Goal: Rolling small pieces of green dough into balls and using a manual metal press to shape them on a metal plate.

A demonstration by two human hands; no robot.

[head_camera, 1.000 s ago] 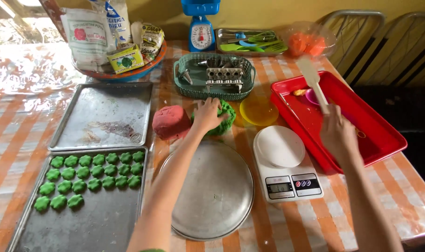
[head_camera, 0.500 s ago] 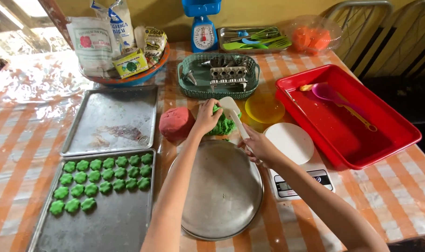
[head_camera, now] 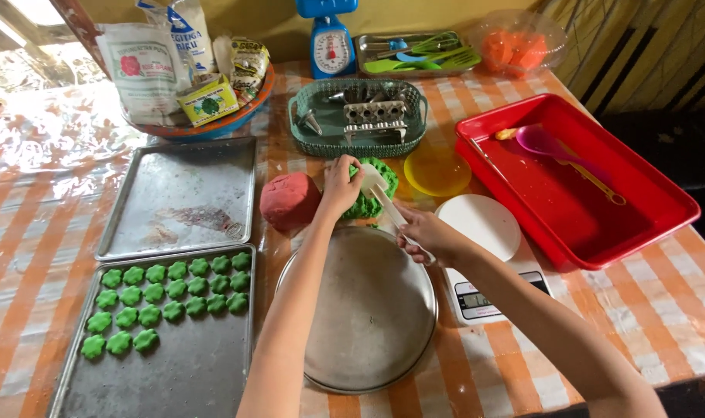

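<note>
- right hand (head_camera: 426,232) closed in a grip around the handle of a white spatula (head_camera: 387,203), fingers wrapped tight on the near end.
- spatula's long axis running up and to the left from that grip, blade end resting against the green dough (head_camera: 375,190).
- left hand (head_camera: 341,186) pressed on the left flank of the green dough, fingers curled over it; grip neither fully spread nor pinching, more a cupped hold.
- green dough lying just beyond both hands, on the surface between the red dough ball (head_camera: 289,201) and a yellow lid (head_camera: 437,170); left hand nearer, touching it directly.
- round metal pan (head_camera: 368,325) just below the hands.
- farther left, a tray (head_camera: 174,387) bearing rows of green cut cookies (head_camera: 166,298).
- right of the grip, a digital scale (head_camera: 488,298) and a red tray (head_camera: 662,209).
</note>
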